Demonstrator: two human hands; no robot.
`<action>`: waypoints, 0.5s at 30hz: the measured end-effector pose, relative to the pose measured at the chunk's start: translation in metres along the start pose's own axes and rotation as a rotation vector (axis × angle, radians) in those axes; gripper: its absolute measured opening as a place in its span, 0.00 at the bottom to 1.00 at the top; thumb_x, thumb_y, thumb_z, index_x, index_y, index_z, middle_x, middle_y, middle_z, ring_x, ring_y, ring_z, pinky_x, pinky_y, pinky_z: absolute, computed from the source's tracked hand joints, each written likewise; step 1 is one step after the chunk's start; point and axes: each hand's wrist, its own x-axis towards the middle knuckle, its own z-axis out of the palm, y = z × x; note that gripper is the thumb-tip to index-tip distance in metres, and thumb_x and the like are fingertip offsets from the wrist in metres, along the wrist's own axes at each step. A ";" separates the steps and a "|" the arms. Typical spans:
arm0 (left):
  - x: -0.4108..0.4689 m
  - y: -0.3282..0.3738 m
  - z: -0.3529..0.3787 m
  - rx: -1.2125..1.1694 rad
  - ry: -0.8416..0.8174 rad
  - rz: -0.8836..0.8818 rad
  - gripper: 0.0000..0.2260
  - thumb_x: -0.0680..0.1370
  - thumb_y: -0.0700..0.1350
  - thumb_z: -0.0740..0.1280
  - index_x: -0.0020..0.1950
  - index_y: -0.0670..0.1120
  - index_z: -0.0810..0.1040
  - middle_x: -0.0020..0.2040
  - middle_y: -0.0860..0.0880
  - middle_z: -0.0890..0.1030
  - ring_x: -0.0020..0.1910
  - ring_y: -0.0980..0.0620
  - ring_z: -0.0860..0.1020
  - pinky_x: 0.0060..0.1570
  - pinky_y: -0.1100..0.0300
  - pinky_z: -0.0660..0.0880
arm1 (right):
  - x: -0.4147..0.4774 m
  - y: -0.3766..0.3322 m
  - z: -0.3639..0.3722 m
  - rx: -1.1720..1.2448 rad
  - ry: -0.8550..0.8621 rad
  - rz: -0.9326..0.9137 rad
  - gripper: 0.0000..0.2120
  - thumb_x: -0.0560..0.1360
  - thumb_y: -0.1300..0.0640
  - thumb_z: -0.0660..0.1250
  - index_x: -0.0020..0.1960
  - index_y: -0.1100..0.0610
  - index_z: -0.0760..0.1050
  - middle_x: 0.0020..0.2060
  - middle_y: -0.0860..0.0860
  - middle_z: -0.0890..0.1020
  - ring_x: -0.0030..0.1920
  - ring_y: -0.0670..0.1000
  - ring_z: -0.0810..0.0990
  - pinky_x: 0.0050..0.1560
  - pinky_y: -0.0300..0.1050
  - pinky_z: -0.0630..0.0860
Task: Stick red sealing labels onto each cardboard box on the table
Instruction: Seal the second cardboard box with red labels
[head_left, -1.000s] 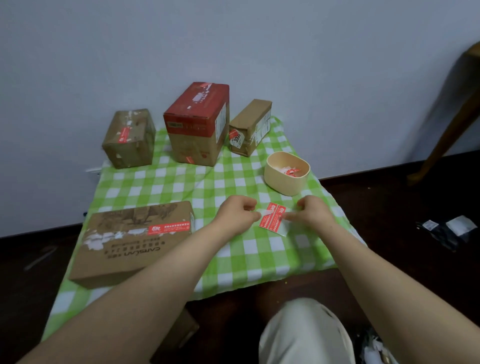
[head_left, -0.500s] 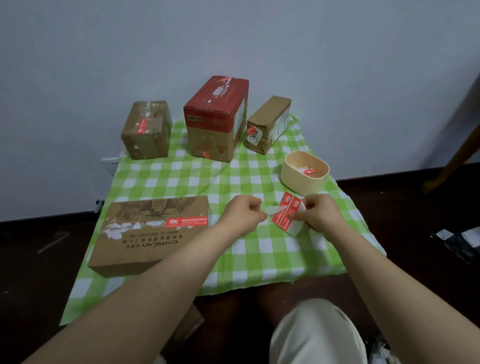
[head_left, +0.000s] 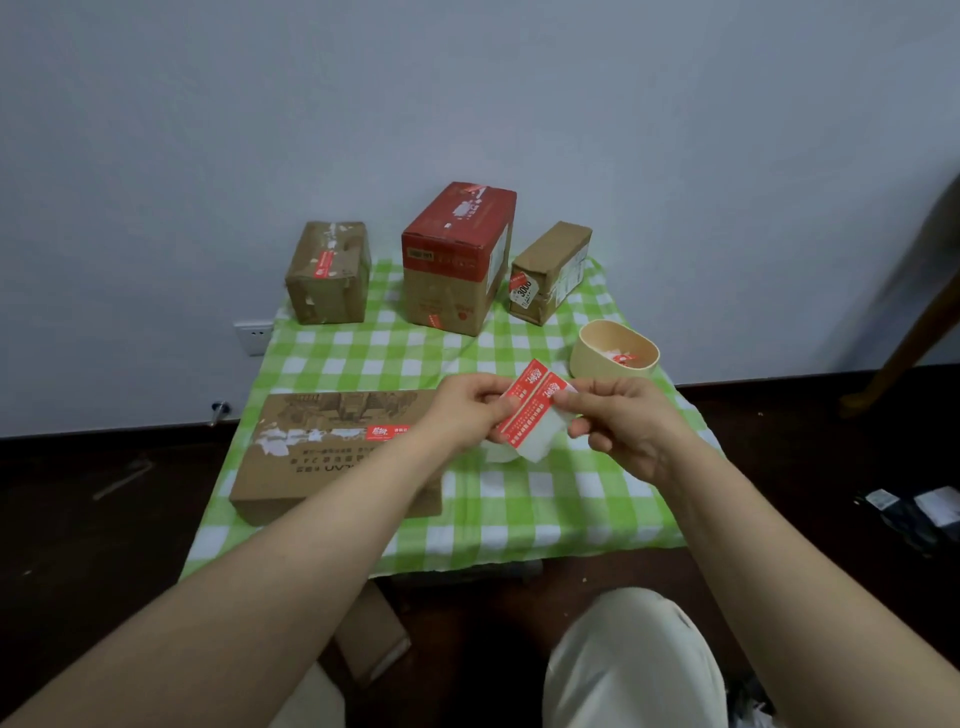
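"Red sealing labels (head_left: 530, 408), two side by side on one white backing sheet (head_left: 540, 449). Where were they?"

"Held up over the green checked cloth (head_left: 519, 499), between both hands, just beside the flat cardboard box (head_left: 322, 467). The left hand (head_left: 467, 410) pinched the sheet's left edge. The right hand (head_left: 618, 421) pinched its upper right corner, fingers curled."

"And the risk from there?"

"Peeling, I judged. A freed label could have curled onto itself or stuck to a fingertip, and a hurried pull might have torn it or lifted its neighbour too."

"Anything else?"

"Placement. The flat box already showed a red strip, and so did the small brown box (head_left: 327, 275) at the back. A label could have gone on a box that was already sealed."
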 end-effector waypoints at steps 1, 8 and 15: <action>-0.004 0.001 -0.003 0.051 0.059 0.032 0.16 0.77 0.35 0.66 0.64 0.35 0.73 0.43 0.46 0.77 0.33 0.58 0.77 0.30 0.68 0.75 | -0.003 -0.001 0.004 0.035 -0.010 -0.002 0.03 0.73 0.67 0.67 0.46 0.65 0.78 0.32 0.54 0.83 0.25 0.43 0.79 0.18 0.31 0.66; -0.037 0.008 -0.013 0.229 0.367 0.367 0.11 0.71 0.42 0.72 0.38 0.58 0.77 0.40 0.56 0.81 0.38 0.57 0.79 0.46 0.55 0.79 | -0.016 -0.007 0.035 0.041 0.012 -0.161 0.02 0.72 0.68 0.68 0.43 0.62 0.78 0.30 0.52 0.84 0.30 0.45 0.83 0.23 0.33 0.73; -0.049 0.012 -0.019 0.097 0.389 0.343 0.04 0.71 0.43 0.73 0.43 0.51 0.82 0.38 0.60 0.81 0.37 0.66 0.79 0.48 0.63 0.78 | -0.020 -0.010 0.054 -0.015 -0.043 -0.216 0.03 0.74 0.67 0.67 0.44 0.62 0.79 0.29 0.51 0.80 0.27 0.44 0.76 0.21 0.35 0.66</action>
